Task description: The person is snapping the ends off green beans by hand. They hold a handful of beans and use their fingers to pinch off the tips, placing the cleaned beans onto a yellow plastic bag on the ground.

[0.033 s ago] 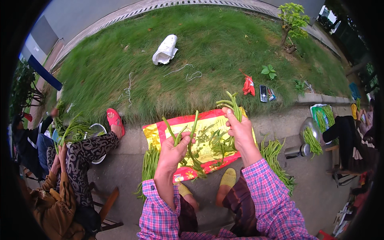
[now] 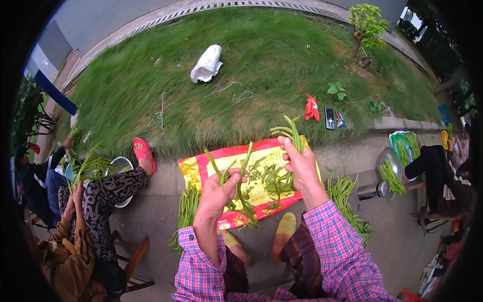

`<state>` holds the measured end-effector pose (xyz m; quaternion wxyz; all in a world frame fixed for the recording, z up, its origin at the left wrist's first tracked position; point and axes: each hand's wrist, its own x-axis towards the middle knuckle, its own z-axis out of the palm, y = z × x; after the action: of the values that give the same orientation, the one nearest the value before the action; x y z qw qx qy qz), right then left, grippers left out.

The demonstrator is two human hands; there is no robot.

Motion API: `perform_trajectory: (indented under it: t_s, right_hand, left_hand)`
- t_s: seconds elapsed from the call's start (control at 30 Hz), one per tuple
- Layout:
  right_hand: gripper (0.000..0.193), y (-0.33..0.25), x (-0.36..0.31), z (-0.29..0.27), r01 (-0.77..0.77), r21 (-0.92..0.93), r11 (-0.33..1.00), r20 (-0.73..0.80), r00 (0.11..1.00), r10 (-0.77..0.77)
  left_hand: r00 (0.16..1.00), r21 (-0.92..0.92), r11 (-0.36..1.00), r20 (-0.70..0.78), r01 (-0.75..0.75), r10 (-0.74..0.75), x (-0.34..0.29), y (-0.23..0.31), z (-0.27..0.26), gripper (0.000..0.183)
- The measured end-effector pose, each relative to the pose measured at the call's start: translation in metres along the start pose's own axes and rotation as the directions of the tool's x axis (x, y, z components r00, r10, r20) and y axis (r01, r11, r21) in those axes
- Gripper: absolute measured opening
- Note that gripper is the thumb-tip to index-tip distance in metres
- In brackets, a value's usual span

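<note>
Thin green vegetable stems (image 2: pixel 246 160) stick up from my left hand (image 2: pixel 220 190), which is closed with thumb and fingers pinching them. Their leafy ends hang below that hand. My right hand (image 2: pixel 302 163) is closed round a bunch of thicker green stems (image 2: pixel 298 138), their tops bent to the left and leaves drooping beneath. Both hands are over a flattened yellow and red plastic sack (image 2: pixel 190 171) with loose leaves and bits of stem on it. One pile of long green stems (image 2: pixel 188 207) lies left of the sack, another pile (image 2: pixel 343 199) to its right.
A seated person (image 2: pixel 95 211) at the left holds green stems above a metal basin (image 2: pixel 121 163). To the right are a steel flask (image 2: pixel 372 190) and a metal bowl (image 2: pixel 386 157). On the grass lie a phone (image 2: pixel 330 118), a red bag (image 2: pixel 311 108) and a white bag (image 2: pixel 207 64).
</note>
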<state>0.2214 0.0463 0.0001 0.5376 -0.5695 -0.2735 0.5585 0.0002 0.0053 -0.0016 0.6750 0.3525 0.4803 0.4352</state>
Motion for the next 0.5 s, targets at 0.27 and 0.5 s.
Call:
perform_trajectory:
  t_s: [0.27, 0.5]
  right_hand:
    - [0.029, -0.010, -0.018, 0.008, -0.069, 0.020, 0.997, 0.374, 0.926, 0.057]
    - [0.026, 0.000, -0.011, 0.006, 0.197, -0.201, 0.960, 0.289, 0.948, -0.134]
  left_hand:
    - [0.984, -0.130, 0.988, 0.165, 0.089, -0.067, 0.000, -0.003, 0.004, 0.023]
    - [0.980, -0.142, 0.983, 0.182, 0.113, -0.086, 0.002, -0.005, 0.001, 0.024]
